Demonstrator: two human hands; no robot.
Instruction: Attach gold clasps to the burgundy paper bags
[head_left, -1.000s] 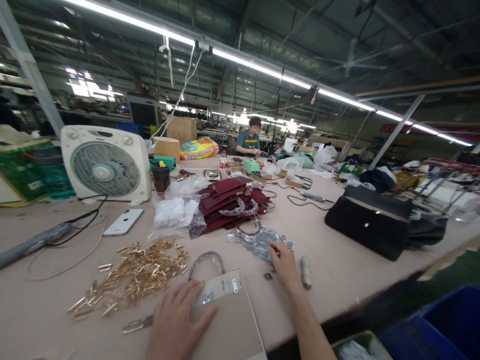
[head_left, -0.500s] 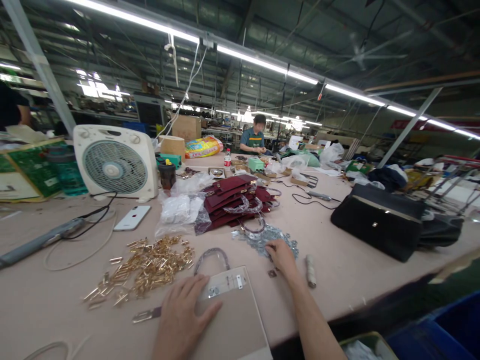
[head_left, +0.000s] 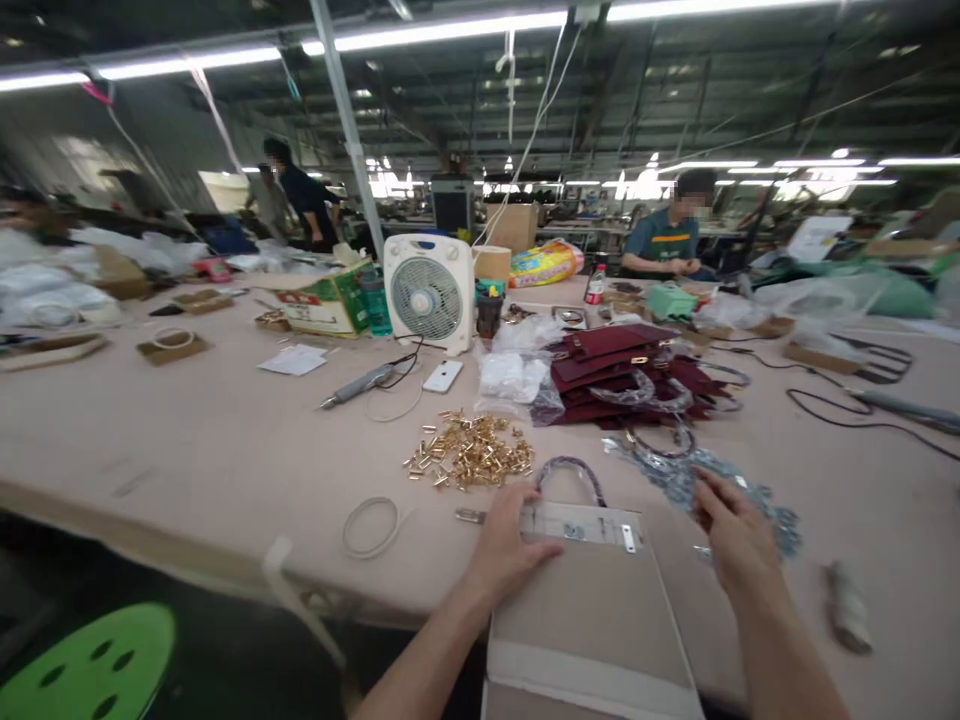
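Note:
A beige bag panel (head_left: 585, 610) with a purple wrapped handle (head_left: 570, 465) lies at the table's front edge. A small silver metal plate (head_left: 628, 538) sits near its top right corner. My left hand (head_left: 510, 545) rests on the panel's upper left part, its thumb spread away from the other fingers. Thumb and fingers of my right hand (head_left: 731, 525) are pinched together over a pile of small silver metal pieces (head_left: 780, 515); what is between them is too small to tell. Left of the handle lies a heap of gold-coloured metal fittings (head_left: 476, 450).
Behind the silver pieces are stacked dark red bags (head_left: 615, 365). A fan (head_left: 427, 290), a phone (head_left: 442, 376) and a soldering-iron-like tool (head_left: 356, 388) lie to the left. A wrapped roll (head_left: 847, 605) is at right. A co-worker (head_left: 664, 240) sits across the table.
The view has swung left, so things appear further right. My right hand stays by the silver pieces, fingers pinched. My left hand is still on the panel, now nearer its left edge.

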